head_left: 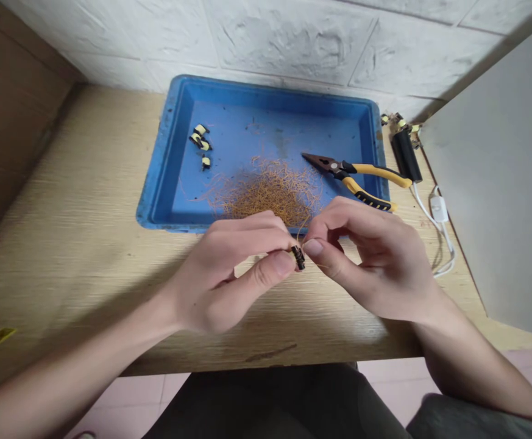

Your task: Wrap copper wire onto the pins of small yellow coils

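Between the thumb and fingers of my left hand (242, 262) is a small transformer (298, 258), its black pin side turned to the right. My right hand (366, 256) is close beside it, thumb and forefinger pinched on a thin copper-coloured wire (299, 233) at the transformer's edge. Both hands are above the near edge of a blue tray (156, 177). A heap of fine copper-coloured wire scraps (270, 192) lies in the tray just beyond my fingers. Several similar black-and-yellow transformers (200, 139) lie at the tray's left side.
Long-nose pliers (361, 177) with yellow-and-black handles rest over the tray's right rim. Right of the tray are a black cylindrical device (405, 155), more transformers (401, 124) and a white cord with a switch (439, 208). A white wall (288, 36) stands behind, a grey panel (498, 171) at right.
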The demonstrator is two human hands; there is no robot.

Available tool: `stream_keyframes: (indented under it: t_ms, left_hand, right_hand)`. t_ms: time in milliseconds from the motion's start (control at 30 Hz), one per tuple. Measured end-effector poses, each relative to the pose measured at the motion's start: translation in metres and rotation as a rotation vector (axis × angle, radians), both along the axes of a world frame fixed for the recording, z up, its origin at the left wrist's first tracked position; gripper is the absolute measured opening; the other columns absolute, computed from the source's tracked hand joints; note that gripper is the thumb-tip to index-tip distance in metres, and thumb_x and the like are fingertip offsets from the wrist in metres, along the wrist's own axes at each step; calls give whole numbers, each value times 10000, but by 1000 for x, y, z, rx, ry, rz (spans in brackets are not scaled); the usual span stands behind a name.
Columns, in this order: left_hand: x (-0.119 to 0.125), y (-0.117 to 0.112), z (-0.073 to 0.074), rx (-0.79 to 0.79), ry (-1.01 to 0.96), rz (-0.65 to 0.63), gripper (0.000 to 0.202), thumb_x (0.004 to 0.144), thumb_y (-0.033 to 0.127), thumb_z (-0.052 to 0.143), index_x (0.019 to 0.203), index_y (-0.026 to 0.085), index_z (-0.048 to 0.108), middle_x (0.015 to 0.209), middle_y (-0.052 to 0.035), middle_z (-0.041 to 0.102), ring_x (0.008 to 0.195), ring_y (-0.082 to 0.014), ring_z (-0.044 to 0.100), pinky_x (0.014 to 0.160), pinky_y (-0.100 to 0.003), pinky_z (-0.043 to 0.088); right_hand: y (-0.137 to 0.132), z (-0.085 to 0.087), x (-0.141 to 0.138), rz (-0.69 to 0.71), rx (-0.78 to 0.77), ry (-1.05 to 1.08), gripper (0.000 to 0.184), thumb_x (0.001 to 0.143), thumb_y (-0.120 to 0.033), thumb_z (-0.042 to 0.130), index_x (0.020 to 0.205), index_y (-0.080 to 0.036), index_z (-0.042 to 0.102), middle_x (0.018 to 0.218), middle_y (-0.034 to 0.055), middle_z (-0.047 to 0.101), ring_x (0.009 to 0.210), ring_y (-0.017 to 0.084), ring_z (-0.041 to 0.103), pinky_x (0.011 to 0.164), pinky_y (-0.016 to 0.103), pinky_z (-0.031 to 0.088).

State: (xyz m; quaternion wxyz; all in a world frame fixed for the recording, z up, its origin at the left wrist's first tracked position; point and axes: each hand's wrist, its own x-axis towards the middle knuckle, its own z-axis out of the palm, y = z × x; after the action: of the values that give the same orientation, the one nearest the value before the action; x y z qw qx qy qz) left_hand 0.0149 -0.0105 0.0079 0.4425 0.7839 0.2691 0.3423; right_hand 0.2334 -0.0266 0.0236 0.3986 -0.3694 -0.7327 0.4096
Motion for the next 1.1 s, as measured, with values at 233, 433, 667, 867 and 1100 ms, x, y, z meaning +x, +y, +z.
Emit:
stream_keyframes:
  t_ms: [233,433,667,867,1100]
  left_hand:
    - [-1,0,4,-10,-4,36,247,1033,194,551,821,187,677,751,-11,652,687,-154,586,644,-318,460]
    - [-5,1,5,-43,41,63,246,1034,176,538,830,186,676,793,-8,658,725,-150,604,678,-328,473]
    - [-2,1,5,-60,45,39,290,1037,184,509,787,185,658,747,8,623,702,-137,579,673,-310,450]
    - [0,1,6,-70,80,20,308,1039,205,500,775,185,660,717,17,607,693,-137,573,673,-301,437]
    - [3,-2,6,-55,87,26,309,1026,197,518,741,185,638,672,21,570,668,-134,541,640,-296,427]
  right_hand:
    - [1,-7,-2,-155,332,-11,164,900,-85,682,1005,-210,666,868,25,654,757,159,589,586,314,500]
    - [0,-5,1,-124,610,-168,205,896,-255,810,1047,-215,678,870,19,747,727,176,637,586,345,545]
    - [-1,-9,-1,-85,522,-148,10,1017,-199,689,1022,-197,681,911,45,715,786,157,656,654,304,558]
    - [-4,-11,-5,-61,407,-53,121,1045,-203,642,934,-173,680,871,44,693,787,144,632,691,282,543]
    - [-6,-15,-8,-91,309,43,178,1011,-256,705,857,-180,657,813,19,632,744,140,586,653,283,505]
